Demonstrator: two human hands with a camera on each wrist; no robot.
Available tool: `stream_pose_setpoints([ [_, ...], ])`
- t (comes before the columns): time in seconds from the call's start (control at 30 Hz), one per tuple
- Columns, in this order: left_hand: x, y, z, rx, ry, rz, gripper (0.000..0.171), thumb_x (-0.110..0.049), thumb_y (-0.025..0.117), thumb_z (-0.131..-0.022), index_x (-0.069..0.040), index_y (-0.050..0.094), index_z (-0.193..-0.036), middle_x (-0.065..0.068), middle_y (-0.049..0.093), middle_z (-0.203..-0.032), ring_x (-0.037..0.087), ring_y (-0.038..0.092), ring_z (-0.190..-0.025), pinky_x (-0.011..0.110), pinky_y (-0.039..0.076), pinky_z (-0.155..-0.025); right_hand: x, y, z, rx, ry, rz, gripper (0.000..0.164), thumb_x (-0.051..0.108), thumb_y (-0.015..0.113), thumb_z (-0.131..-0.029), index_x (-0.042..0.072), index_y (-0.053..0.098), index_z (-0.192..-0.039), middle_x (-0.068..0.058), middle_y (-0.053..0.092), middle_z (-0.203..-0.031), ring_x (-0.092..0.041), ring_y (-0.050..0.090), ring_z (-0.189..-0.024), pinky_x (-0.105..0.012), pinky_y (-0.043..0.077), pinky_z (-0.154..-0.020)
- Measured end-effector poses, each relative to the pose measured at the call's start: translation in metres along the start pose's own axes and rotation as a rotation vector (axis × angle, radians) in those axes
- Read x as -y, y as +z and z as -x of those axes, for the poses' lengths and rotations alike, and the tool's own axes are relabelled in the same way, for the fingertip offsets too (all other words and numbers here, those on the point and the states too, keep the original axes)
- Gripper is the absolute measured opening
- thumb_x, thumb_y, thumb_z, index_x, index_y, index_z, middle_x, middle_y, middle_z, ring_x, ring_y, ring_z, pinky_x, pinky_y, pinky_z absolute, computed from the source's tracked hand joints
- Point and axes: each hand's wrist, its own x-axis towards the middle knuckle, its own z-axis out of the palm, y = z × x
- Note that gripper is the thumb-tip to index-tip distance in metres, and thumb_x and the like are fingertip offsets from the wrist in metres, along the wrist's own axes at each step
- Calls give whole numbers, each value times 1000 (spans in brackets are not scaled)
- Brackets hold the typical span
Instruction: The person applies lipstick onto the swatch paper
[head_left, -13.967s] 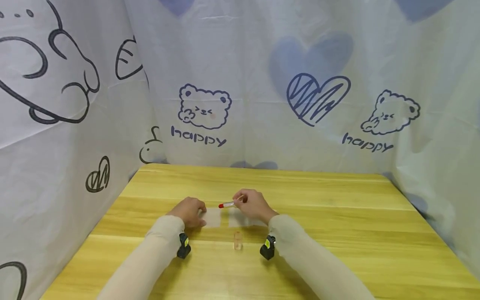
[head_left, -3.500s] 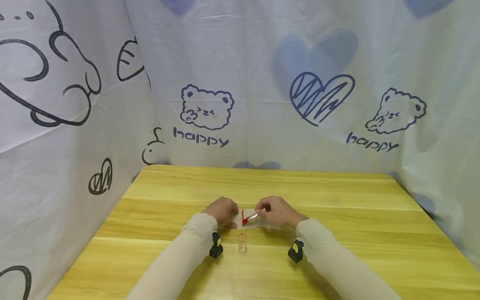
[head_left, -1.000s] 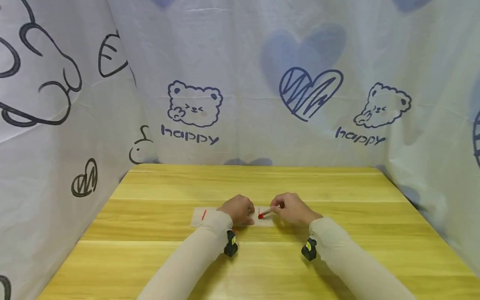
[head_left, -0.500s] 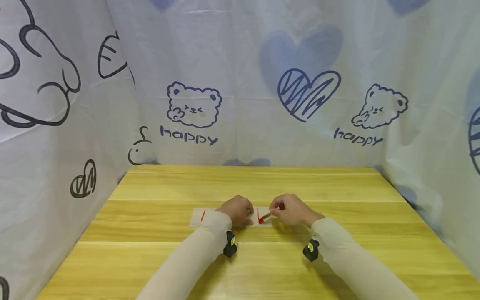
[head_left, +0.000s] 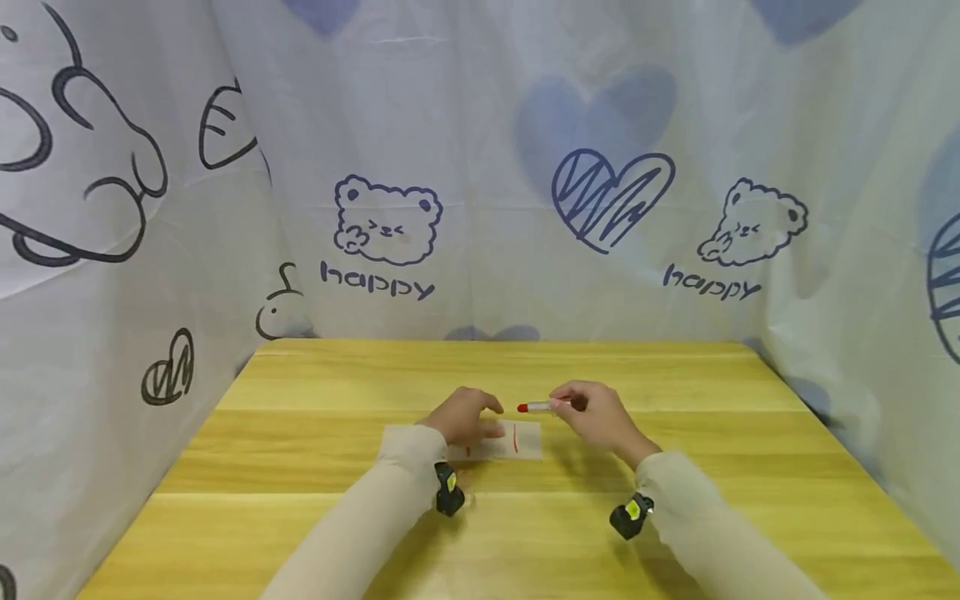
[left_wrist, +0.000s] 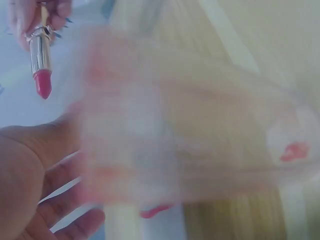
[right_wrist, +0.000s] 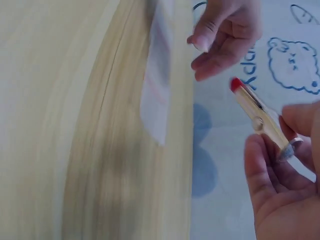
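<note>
My right hand (head_left: 596, 412) pinches a lipstick (head_left: 536, 407) with a silvery tube and red tip, held above the table and pointing left. White paper (head_left: 531, 450) lies flat below, with a red stroke (head_left: 515, 437) near its right end. My left hand (head_left: 465, 414) hovers at the paper with fingers apart, holding nothing; whether it touches the paper is unclear. In the right wrist view the lipstick (right_wrist: 257, 110) sits between thumb and fingers. A clear, reddish-tinted object, perhaps the lipstick's cap (left_wrist: 210, 125), fills the left wrist view, blurred, and is mostly hidden from the head camera.
The wood-grain table (head_left: 675, 467) extends around both hands. Behind it hangs a white curtain (head_left: 487, 250) printed with bears and hearts. A black wrist camera (head_left: 630, 517) sits on the right wrist, another (head_left: 449, 490) on the left.
Within the last half second the lipstick rises off the paper, leaving a full red stroke. My left hand opens and shifts slightly left. Earlier, another stroke was drawn on the paper further left.
</note>
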Motion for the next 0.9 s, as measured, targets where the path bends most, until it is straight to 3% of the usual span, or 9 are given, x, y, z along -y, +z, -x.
stream_pose_setpoints([
  [0.2, -6, -9, 19, -41, 34, 122, 30, -23, 70, -91, -2, 70, -113, 8, 69, -107, 24, 63, -100, 34, 54, -81, 12, 9, 4, -71, 65, -341, 25, 18, 61, -98, -5, 67, -107, -12, 66, -87, -29, 64, -80, -29, 55, -69],
  [0.33, -16, -9, 35, -78, 45, 231, 26, -22, 68, -93, -4, 70, -112, 4, 69, -103, 20, 64, -95, 32, 54, -78, 26, 18, 8, -99, 140, -629, 27, 10, 57, -99, -13, 60, -111, -12, 65, -91, -25, 65, -83, -28, 56, -75],
  [0.43, -26, -5, 45, -159, 37, 360, 29, -25, 65, -95, -7, 69, -117, 4, 69, -107, 19, 64, -96, 34, 53, -80, 38, 23, 13, -99, 196, -833, 24, 7, 52, -101, -14, 58, -111, -10, 63, -91, -18, 64, -79, -25, 55, -73],
  [0.53, -36, 1, 53, -254, -6, 567, 34, -28, 63, -96, -7, 66, -123, 8, 67, -113, 21, 63, -98, 37, 54, -80, 47, 27, 17, -75, 247, -991, 21, 10, 49, -103, -7, 60, -105, -8, 63, -88, -13, 63, -73, -21, 54, -69],
  [0.6, -41, 6, 57, -310, -36, 697, 36, -30, 62, -97, -7, 65, -124, 9, 65, -116, 22, 63, -99, 37, 54, -80, 52, 30, 20, -47, 272, -1062, 20, 14, 49, -103, -2, 61, -101, -6, 63, -85, -11, 62, -70, -19, 53, -65],
  [0.73, -47, 16, 63, -394, -30, 887, 37, -29, 62, -96, -2, 65, -122, 12, 62, -124, 24, 60, -107, 36, 53, -83, 58, 34, 24, 59, 287, -1144, 28, 27, 46, -104, 6, 61, -94, -3, 64, -79, -7, 60, -65, -16, 51, -60],
  [0.9, -54, 21, 69, -448, 8, 1091, 41, -24, 61, -97, 4, 60, -126, 15, 52, -139, 29, 50, -124, 38, 49, -92, 63, 39, 27, 207, 274, -1139, 43, 40, 38, -105, 10, 57, -82, 2, 63, -68, -3, 56, -55, -15, 47, -52],
])
